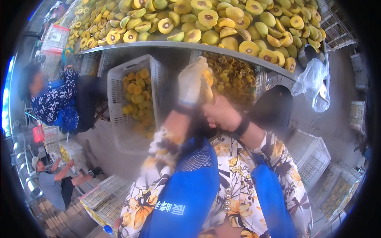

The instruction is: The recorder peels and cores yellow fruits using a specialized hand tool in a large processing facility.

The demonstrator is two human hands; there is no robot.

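My left hand point(192, 81), in a whitish knit glove, holds a yellow peach half point(208, 78) at its right side. Close below the fruit, my bare right hand point(221, 114) is curled around what looks like a pale tool handle point(209, 93). Blur and the fingers hide the tool's working end. Beyond both hands, halved yellow peaches point(208, 17), many with brown pits showing, cover a metal-edged table point(178, 44). To the left stands a white plastic crate point(113, 98) with pitted peach halves point(138, 92). Pits and scraps point(229, 74) fill a container beneath the table edge.
A clear plastic bag point(312, 83) hangs at the table's right corner beside a metal cup point(308, 55). White crates point(308, 157) stand at the right, others point(110, 193) at lower left. A seated co-worker point(56, 98) is at the left, another person point(55, 181) further back.
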